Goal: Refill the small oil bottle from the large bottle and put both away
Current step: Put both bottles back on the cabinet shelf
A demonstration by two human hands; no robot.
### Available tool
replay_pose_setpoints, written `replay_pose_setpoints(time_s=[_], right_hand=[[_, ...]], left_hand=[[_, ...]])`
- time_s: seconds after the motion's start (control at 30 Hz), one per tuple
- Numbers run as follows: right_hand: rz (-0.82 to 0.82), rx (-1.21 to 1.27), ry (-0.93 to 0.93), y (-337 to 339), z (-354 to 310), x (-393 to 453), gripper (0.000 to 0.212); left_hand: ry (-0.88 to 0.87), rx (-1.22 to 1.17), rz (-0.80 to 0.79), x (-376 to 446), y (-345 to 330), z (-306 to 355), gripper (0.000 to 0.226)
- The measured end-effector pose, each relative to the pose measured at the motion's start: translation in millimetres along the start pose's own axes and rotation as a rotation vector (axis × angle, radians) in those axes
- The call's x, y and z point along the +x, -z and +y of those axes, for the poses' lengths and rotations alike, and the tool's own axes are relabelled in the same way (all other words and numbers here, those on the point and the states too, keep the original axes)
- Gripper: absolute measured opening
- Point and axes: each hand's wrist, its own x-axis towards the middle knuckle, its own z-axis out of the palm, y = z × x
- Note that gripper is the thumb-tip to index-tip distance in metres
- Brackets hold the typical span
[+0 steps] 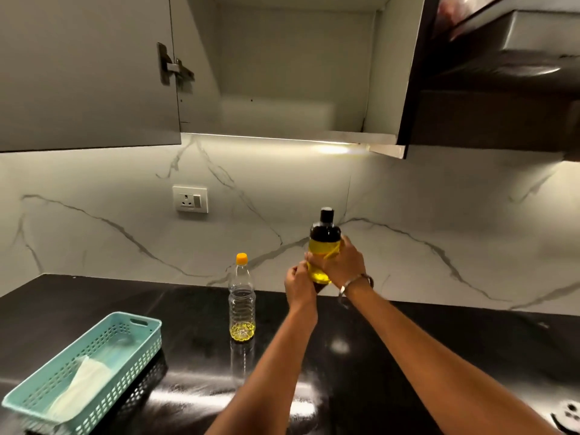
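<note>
Black glossy countertop (194,312) below white marble backsplash, open wall cabinet (295,73) at 12 o'clock. Teal perforated plastic basket (131,334) at 8 o'clock. Tall clear plastic bottle with orange cap (241,296) stands centre, nearly drained. Left hand (299,285) and right hand (343,265) both grip small black-capped bottle full of yellow oil (324,243), lifted off counter.

I see a white marble wall (408,199) behind the hands, an open cabinet (295,73) above them, possibly empty, over a glossy black counter (408,356).
</note>
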Motion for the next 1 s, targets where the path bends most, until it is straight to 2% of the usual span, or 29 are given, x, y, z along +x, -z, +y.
replay_pose_setpoints(time_s=[0.2, 0.3, 0.37, 0.47, 0.7, 0.83, 1.0], right_hand=[[0.022, -0.009, 0.06, 45, -49, 3, 0.062], [0.028, -0.004, 0.085, 67, -76, 3, 0.054], [0.026, -0.019, 0.101, 79, -91, 5, 0.053], [0.047, -0.015, 0.106, 92, -111, 11, 0.061], [0.045, 0.002, 0.114, 120, -153, 32, 0.066], [0.042, 0.04, 0.132, 123, -168, 50, 0.053], [0.058, 0.09, 0.125, 122, -184, 86, 0.058]], left_hand=[[-0.132, 0.001, -0.021, -31, -26, 49, 0.041], [-0.176, -0.002, -0.009, -40, -37, 73, 0.047], [-0.215, 0.03, -0.017, -50, -43, 88, 0.042], [-0.268, 0.035, -0.041, -58, -51, 107, 0.029], [-0.393, 0.074, -0.059, -63, -70, 150, 0.022], [-0.468, 0.181, -0.041, -50, -80, 174, 0.018], [-0.575, 0.352, -0.016, -18, -95, 210, 0.021]])
